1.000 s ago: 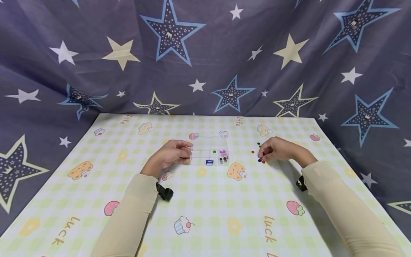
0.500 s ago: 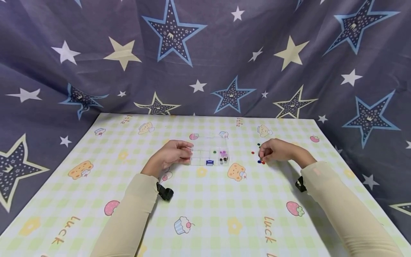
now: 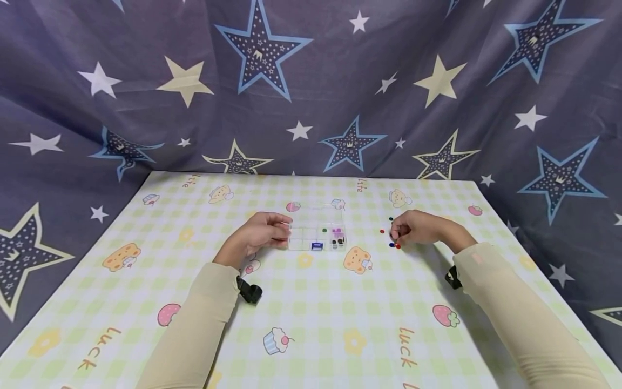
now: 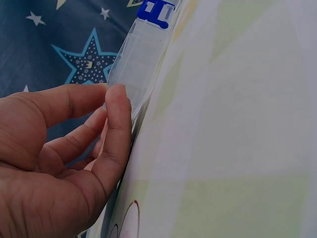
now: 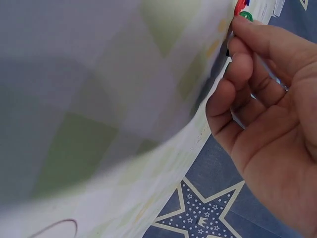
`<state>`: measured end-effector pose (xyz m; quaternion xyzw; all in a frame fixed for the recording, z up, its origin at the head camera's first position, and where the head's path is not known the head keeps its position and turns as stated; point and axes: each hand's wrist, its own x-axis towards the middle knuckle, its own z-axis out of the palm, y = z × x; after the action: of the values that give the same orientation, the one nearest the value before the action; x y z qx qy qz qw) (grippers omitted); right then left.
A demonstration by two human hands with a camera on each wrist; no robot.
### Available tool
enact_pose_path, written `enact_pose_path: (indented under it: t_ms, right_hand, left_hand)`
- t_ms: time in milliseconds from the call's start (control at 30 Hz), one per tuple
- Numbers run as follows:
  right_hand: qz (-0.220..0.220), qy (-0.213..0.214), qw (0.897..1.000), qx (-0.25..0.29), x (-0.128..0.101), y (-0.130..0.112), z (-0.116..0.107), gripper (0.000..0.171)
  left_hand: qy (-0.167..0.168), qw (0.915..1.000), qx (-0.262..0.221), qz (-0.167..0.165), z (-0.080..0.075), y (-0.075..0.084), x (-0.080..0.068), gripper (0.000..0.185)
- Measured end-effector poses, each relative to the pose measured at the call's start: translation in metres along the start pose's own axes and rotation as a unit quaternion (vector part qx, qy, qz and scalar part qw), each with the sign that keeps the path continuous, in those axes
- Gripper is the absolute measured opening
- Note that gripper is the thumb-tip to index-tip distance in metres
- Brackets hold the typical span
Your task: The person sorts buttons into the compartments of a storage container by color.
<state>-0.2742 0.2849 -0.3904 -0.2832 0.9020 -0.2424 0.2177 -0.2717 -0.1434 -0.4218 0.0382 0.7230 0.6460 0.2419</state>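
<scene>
A clear plastic compartment box (image 3: pixel 303 239) lies on the table with its see-through lid raised at the back. My left hand (image 3: pixel 264 231) pinches the box's left end between thumb and fingers; the left wrist view shows this grip and a blue latch (image 4: pixel 156 12). Black, purple and green buttons lie in the right-hand compartments. My right hand (image 3: pixel 417 227) has its fingers curled down at a few loose buttons, with a green button (image 5: pixel 246 17) right at the thumb tip. A red button (image 3: pixel 398 246) and a blue button (image 3: pixel 392 245) lie just in front of it.
Another red button (image 3: pixel 382 231) lies left of the right hand, and a dark green button (image 3: pixel 391 219) behind it. The table (image 3: pixel 311 302) wears a checked cloth with printed cartoons. A star-patterned curtain (image 3: pixel 301 81) rises behind the table's back edge.
My right hand has shifted very slightly at the loose buttons, staying low over the table. The left hand and the box have kept their places.
</scene>
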Motion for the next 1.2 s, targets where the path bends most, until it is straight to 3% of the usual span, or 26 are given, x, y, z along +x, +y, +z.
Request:
enact_pose_path:
  t_ms: [200,433,1200]
  right_hand:
    - [0.006,0.003,1.000,-0.010,-0.002,0.000,0.000,0.011]
    - [-0.010,0.037,0.999,0.000,0.003,-0.007,0.001,0.009]
    - [-0.053,0.097,0.993,-0.030,0.053,-0.057,0.008,0.006]
  left_hand:
    - [-0.002,1.0000,0.001,-0.003,0.001,0.001,0.000,0.048]
    - [0.002,1.0000,-0.001,-0.008,0.001,0.000,0.001,0.047]
    - [0.004,1.0000,-0.004,-0.007,0.000,-0.001,0.000,0.048]
